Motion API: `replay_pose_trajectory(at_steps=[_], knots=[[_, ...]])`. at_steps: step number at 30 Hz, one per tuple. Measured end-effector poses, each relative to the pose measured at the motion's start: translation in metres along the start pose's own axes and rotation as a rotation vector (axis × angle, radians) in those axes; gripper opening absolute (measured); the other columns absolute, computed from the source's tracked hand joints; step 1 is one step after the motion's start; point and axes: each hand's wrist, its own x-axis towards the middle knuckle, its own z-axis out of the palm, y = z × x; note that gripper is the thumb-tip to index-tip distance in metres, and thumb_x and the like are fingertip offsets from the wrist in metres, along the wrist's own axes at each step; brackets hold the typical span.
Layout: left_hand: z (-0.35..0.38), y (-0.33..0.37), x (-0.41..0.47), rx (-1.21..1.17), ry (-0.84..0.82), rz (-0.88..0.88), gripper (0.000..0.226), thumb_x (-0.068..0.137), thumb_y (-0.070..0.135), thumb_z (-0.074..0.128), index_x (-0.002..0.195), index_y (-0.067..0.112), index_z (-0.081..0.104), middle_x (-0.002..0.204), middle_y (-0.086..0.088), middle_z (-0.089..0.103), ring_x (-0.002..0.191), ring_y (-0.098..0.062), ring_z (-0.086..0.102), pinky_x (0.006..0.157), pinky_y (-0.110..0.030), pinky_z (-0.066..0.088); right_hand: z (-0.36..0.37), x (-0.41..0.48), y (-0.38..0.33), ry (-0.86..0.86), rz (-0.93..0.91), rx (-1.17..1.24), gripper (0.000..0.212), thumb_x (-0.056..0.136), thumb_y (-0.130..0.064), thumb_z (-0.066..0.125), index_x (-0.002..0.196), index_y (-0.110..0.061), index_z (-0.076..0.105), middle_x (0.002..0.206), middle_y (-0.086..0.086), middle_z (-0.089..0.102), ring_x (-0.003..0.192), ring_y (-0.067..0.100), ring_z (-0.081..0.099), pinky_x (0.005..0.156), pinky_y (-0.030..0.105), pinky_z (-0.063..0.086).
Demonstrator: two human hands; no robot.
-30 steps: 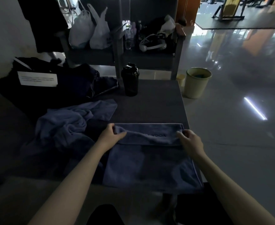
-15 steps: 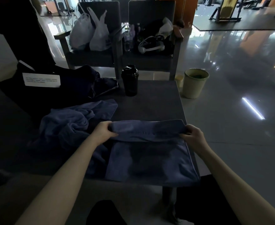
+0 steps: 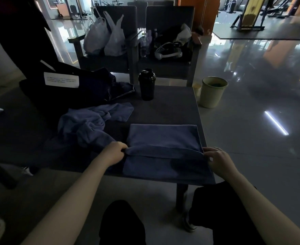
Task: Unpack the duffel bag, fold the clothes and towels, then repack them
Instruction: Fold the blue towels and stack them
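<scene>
As the far hem comes back over, the dark blue terry towel (image 3: 163,137) doubles on the grey bench (image 3: 172,112) between the fingers: left fingers (image 3: 123,149) pinch the fold, right fingers (image 3: 211,150) curl alongside (grip unclear); fold nearly done.

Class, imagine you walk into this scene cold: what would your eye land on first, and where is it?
The half-folded blue towel at the near right corner of the table, its fold held at each end by the left hand and right hand. Then the crumpled towel to its left, and the black shaker bottle standing at the table's far edge.
</scene>
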Motion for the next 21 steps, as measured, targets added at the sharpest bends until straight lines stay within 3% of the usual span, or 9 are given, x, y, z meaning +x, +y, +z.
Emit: replay_pose_trajectory(at_steps=[5, 8, 12, 14, 17, 21], knots=[[0.0, 0.003, -0.007, -0.044, -0.077, -0.014, 0.028, 0.089, 0.017, 0.048, 0.109, 0.021, 0.068, 0.113, -0.002, 0.064, 0.104, -0.02, 0.059, 0.089, -0.033, 0.048, -0.006, -0.005, -0.013, -0.049, 0.058, -0.08, 0.029, 0.085, -0.012, 0.056, 0.105, -0.023, 0.074, 0.131, -0.004, 0.059, 0.12, 0.027, 0.053, 0.097, 0.039, 0.039], [0.0, 0.006, -0.011, -0.027, -0.083, 0.009, 0.029, 0.091, 0.019, 0.052, 0.115, 0.019, 0.066, 0.117, -0.001, 0.064, 0.106, -0.018, 0.059, 0.09, -0.031, 0.047, -0.004, -0.006, -0.019, -0.064, 0.035, -0.16, 0.033, 0.084, -0.026, 0.062, 0.116, -0.028, 0.068, 0.133, -0.005, 0.056, 0.121, 0.024, 0.051, 0.096, 0.038, 0.036], [0.003, 0.006, -0.013, -0.047, 0.051, 0.075, 0.025, 0.094, 0.017, 0.051, 0.112, 0.015, 0.068, 0.116, -0.004, 0.066, 0.106, -0.02, 0.059, 0.092, -0.032, 0.048, 0.002, -0.007, -0.016, 0.148, -0.024, 0.041, 0.018, 0.077, -0.002, 0.069, 0.093, -0.008, 0.076, 0.1, 0.009, 0.068, 0.083, 0.033, 0.066, 0.069, 0.034, 0.045], [0.005, 0.005, -0.014, -0.077, 0.104, 0.109, 0.022, 0.093, 0.015, 0.054, 0.108, 0.012, 0.07, 0.111, -0.005, 0.067, 0.102, -0.019, 0.061, 0.09, -0.031, 0.048, 0.0, -0.009, -0.012, 0.212, -0.023, 0.13, 0.018, 0.077, 0.007, 0.066, 0.089, -0.002, 0.075, 0.092, 0.012, 0.069, 0.075, 0.032, 0.066, 0.065, 0.028, 0.046], [0.009, 0.007, -0.019, -0.107, 0.163, 0.152, 0.018, 0.09, 0.013, 0.058, 0.102, 0.01, 0.071, 0.105, -0.005, 0.068, 0.097, -0.018, 0.062, 0.088, -0.031, 0.049, 0.001, -0.014, -0.004, 0.196, -0.03, 0.147, 0.021, 0.076, 0.013, 0.063, 0.089, 0.002, 0.074, 0.092, 0.015, 0.07, 0.079, 0.032, 0.067, 0.071, 0.028, 0.047], [0.026, 0.002, -0.023, -0.07, 0.062, 0.155, 0.023, 0.091, 0.022, 0.058, 0.104, 0.008, 0.071, 0.114, -0.003, 0.065, 0.105, -0.016, 0.058, 0.095, -0.032, 0.045, 0.007, -0.024, -0.002, 0.077, 0.042, 0.118, 0.027, 0.077, 0.013, 0.056, 0.095, 0.002, 0.073, 0.109, 0.015, 0.068, 0.096, 0.032, 0.065, 0.086, 0.028, 0.045]])
